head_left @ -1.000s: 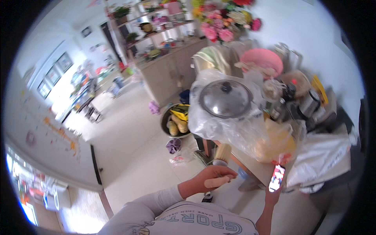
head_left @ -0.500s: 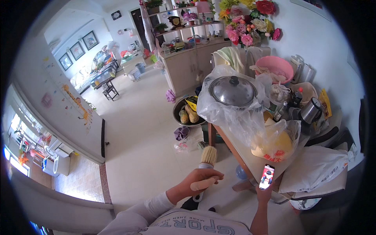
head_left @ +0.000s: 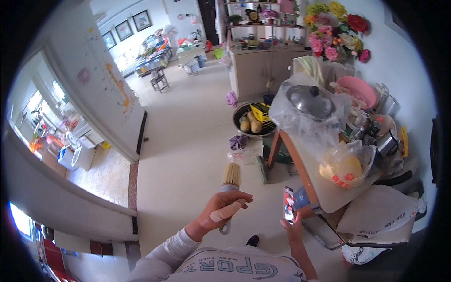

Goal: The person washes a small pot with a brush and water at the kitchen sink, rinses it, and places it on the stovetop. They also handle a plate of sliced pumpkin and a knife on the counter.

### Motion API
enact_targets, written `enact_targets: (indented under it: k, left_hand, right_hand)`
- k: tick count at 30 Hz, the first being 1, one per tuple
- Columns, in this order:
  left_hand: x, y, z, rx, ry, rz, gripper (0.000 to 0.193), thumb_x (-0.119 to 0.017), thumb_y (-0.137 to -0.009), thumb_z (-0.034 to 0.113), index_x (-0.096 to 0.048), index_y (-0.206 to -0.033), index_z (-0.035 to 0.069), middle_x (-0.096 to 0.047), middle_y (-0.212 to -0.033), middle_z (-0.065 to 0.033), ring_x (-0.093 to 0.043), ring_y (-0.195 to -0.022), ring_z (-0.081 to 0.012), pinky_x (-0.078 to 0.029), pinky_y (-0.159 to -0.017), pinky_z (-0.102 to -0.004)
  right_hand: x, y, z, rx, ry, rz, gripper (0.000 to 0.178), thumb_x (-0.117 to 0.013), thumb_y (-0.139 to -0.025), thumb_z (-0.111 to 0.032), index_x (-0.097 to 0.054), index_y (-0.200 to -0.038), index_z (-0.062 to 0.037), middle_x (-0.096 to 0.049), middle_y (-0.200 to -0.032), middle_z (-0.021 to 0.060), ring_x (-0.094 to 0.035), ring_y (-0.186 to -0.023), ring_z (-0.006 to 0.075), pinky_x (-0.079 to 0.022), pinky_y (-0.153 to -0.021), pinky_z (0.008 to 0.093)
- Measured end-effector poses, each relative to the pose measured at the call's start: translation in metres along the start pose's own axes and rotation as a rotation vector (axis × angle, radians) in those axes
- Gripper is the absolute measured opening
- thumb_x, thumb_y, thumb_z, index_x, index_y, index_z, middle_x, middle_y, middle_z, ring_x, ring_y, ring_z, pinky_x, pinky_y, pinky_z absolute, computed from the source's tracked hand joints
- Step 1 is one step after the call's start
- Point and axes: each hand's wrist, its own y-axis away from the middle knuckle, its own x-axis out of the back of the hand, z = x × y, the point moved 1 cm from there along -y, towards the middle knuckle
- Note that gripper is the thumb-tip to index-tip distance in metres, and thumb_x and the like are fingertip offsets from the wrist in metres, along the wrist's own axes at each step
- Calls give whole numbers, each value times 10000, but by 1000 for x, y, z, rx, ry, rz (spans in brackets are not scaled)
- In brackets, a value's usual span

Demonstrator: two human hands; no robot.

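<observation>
My left hand (head_left: 217, 211) is closed around the grey handle of a brush (head_left: 231, 175), its pale bristles pointing away from me. The handle's lower end shows beneath my fingers. In my right hand (head_left: 293, 228) is a smartphone (head_left: 288, 205) with a lit screen, held upright beside the table's near corner. On that table (head_left: 324, 199) lie a wrapped yellow bundle (head_left: 342, 168) in a clear plastic bag and a metal lid (head_left: 310, 101) resting on plastic sheeting.
A bowl of squashes (head_left: 254, 123) stands on the floor beyond the table, near a purple cloth (head_left: 238, 142) and a long green gourd (head_left: 261, 170). A chair (head_left: 376, 235) with a white bag sits at the right. To the left, a doorway opens beside a wall (head_left: 110, 84).
The view has swung right-to-left, so the room shifts rightward. My right hand has brought the phone away from the tabletop edge, over the floor. Both hands keep their hold.
</observation>
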Motion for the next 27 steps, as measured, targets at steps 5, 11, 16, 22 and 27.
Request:
enact_targets:
  k: [5, 11, 16, 22, 27]
  left_hand:
    - [52, 112, 2, -81, 72, 220, 337, -580, -1019, 156, -681, -1274, -39, -707, -1205, -130, -645, -1071, -188, -512, -976, -332]
    - [99, 268, -4, -173, 70, 560, 305, -595, -1030, 156, -691, -1254, -27, -711, -1204, -106, -645, -1065, -173, -515, -957, -325]
    - [107, 410, 6, -212, -36, 913, 299, -571, -1010, 126, -713, -1216, -39, -731, -1122, -131, -671, -1006, -195, -534, -921, -338]
    - [125, 553, -3, -266, -105, 1270, 336, -548, -997, 156, -711, -1216, -40, -731, -1129, -167, -688, -1009, -231, -542, -930, -362]
    - [132, 608, -34, -296, 37, 1476, 334, -544, -989, 139, -709, -1213, -48, -718, -1163, -176, -684, -1027, -239, -543, -938, -368]
  right_hand:
    - [-114, 32, -62, 165, 180, -301, 1052, -778, -812, -32, -130, -1641, -47, -589, -1287, 129, -627, -1087, 199, -545, -912, 348]
    - [-251, 109, -109, 582, 359, -509, 1010, -777, -803, -54, -185, -1618, 16, -629, -1297, 189, -652, -1139, 232, -529, -966, 348]
    - [-356, 191, -114, 745, 455, -707, 1069, -812, -721, -89, -226, -1610, 11, -530, -1400, 276, -622, -1218, 368, -520, -1011, 433]
    - [-469, 294, -83, 884, 454, -982, 1089, -816, -708, -83, -215, -1613, 1, -555, -1331, 252, -610, -1184, 405, -521, -1009, 454]
    - [-542, 320, -28, 752, 422, -1264, 1068, -784, -726, -64, -207, -1623, -15, -501, -1469, 251, -584, -1280, 381, -503, -1054, 416]
